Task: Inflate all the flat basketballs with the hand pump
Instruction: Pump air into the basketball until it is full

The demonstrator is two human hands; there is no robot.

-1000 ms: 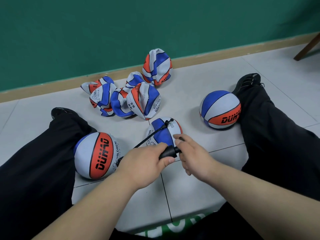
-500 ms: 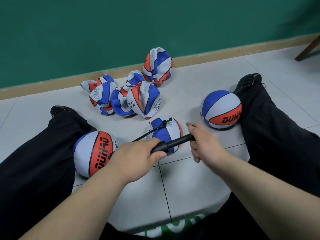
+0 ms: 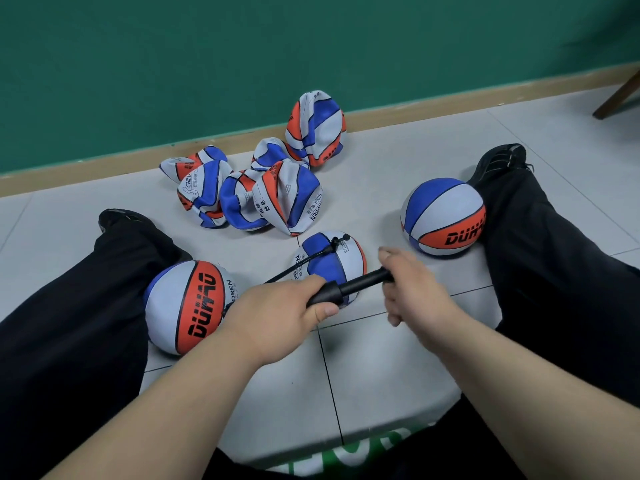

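Flat basketballs (image 3: 256, 192) beyond, left hand (image 3: 277, 317) apparently covering pump (image 3: 349, 287)

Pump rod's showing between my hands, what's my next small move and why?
Probably push the right hand toward the left hand, driving the rod into the pump: it is extended, and the hose is plugged into the middle ball, which looks underfilled.

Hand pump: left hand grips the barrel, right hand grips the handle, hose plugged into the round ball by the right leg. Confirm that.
Wrong on the hose: the head view shows it running from the hand pump to the middle ball just beyond the hands, not the ball by the right leg. Correct: left hand on barrel, right hand on handle.
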